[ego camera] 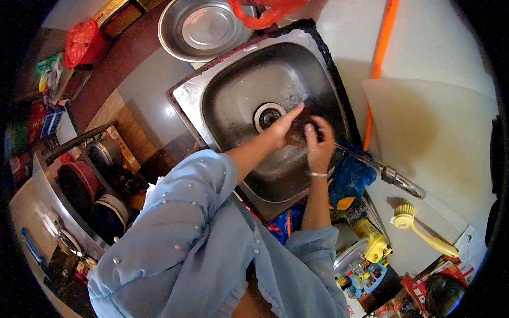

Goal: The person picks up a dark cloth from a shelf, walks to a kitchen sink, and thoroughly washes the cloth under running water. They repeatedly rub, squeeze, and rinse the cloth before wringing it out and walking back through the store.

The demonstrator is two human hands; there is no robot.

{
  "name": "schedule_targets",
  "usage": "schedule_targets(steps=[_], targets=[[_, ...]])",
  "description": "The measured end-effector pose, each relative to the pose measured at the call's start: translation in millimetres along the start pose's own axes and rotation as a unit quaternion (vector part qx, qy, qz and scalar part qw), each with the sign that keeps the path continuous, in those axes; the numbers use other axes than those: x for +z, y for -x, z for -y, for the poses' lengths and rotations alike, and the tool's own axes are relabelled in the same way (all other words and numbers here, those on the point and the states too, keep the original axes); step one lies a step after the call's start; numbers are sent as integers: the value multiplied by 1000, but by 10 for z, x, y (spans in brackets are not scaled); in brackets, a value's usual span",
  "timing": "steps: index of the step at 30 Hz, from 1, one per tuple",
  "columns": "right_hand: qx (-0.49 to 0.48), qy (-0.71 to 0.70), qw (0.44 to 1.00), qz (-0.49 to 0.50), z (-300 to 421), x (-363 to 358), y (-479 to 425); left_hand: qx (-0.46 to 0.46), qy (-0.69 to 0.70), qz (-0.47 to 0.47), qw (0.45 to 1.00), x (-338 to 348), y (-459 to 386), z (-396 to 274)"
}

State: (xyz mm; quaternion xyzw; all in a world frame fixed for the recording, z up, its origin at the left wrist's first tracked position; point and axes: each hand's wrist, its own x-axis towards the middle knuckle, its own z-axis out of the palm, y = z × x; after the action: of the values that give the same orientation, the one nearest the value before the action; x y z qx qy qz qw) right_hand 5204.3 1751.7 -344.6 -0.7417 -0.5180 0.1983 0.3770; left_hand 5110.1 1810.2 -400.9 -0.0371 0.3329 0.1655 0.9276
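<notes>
A stainless steel sink lies in front of me, with a round drain strainer in its floor. My left hand reaches over the basin beside the drain, one digit stretched out and the others largely hidden. Close to its right is my right hand, fingers bent and a bracelet on the wrist. Both hands are blurred. A dark patch shows between the right fingers; whether it is an object or shadow I cannot tell. The chrome faucet points its spout toward my right hand.
A steel basin and a red plastic bag sit beyond the sink. Rightward are an orange pipe, a blue plastic bag and a yellow scrub brush. A metal-edged rack with pots stands at left.
</notes>
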Motion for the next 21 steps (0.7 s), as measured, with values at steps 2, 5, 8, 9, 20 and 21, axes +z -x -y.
schedule_targets(steps=[2,5,8,9,20,21], targets=[[81,-64,993,58,45,-41,159,-15,59,87,994,-75,-80,2],[86,61,993,-44,-214,-50,109,-38,29,80,996,-106,-115,17],[244,-82,962,-92,-888,234,54,-60,41,68,995,61,48,-13],[286,-90,949,-97,-995,294,57,-66,36,60,995,46,44,6],[48,26,997,-63,203,194,330,-4,42,85,995,-373,-481,294],[24,45,997,-58,275,314,431,-4,30,110,994,-466,-613,368]])
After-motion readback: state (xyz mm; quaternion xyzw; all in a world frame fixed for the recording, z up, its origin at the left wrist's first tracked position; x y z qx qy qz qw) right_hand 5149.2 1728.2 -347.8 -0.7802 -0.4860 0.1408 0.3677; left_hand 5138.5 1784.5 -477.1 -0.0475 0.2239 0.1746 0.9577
